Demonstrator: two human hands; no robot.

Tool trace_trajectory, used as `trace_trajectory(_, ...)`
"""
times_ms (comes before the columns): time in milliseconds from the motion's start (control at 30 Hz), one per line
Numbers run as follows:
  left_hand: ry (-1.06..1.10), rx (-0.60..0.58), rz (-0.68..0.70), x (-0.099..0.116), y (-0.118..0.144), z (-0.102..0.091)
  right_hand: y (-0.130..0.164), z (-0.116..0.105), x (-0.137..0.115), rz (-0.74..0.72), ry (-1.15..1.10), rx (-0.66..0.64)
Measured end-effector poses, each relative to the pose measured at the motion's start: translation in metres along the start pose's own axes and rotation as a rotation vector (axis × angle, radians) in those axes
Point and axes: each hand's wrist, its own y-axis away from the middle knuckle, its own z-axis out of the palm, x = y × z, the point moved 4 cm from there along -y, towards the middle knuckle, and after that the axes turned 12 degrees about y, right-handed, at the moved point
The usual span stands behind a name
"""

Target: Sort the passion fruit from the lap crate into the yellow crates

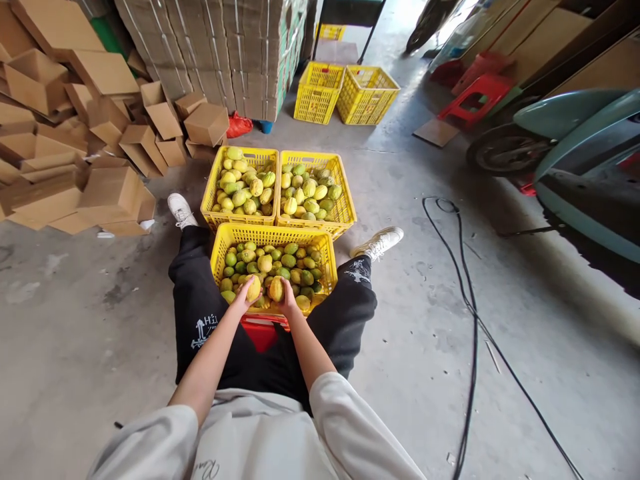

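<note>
My left hand [243, 297] is closed round a yellow oval fruit [254, 288]. A second yellow fruit [276, 289], browner on its side, sits in the grip of my right hand [289, 301]. Both hands are side by side over the near edge of a yellow plastic crate [274, 235] between my legs, which holds many green and yellow fruits [289, 261]. Right behind it stand two more crates, the left one [204, 193] and the right one [349, 200], both with mostly yellow fruits. The exact kind of fruit is unclear.
Cardboard boxes [113, 193] lie piled at the left, beside a tall bundled cardboard stack [200, 53]. Two further yellow crates [319, 93] stand at the back. At the right are a scooter [585, 147], a red stool [477, 97] and a black cable [473, 307] on the floor.
</note>
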Motion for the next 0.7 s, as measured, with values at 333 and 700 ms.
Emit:
trace_trajectory(333,0.113,0.119,-0.084,0.0028,-0.0004,-0.0053,0.0020,-0.0029,0.0000,0.104,-0.220,0.055)
trace_trajectory(700,0.041,0.022,-0.161,0.0002,-0.0008,0.0007,-0.0004,0.0040,0.0041,0.114,-0.192,0.011)
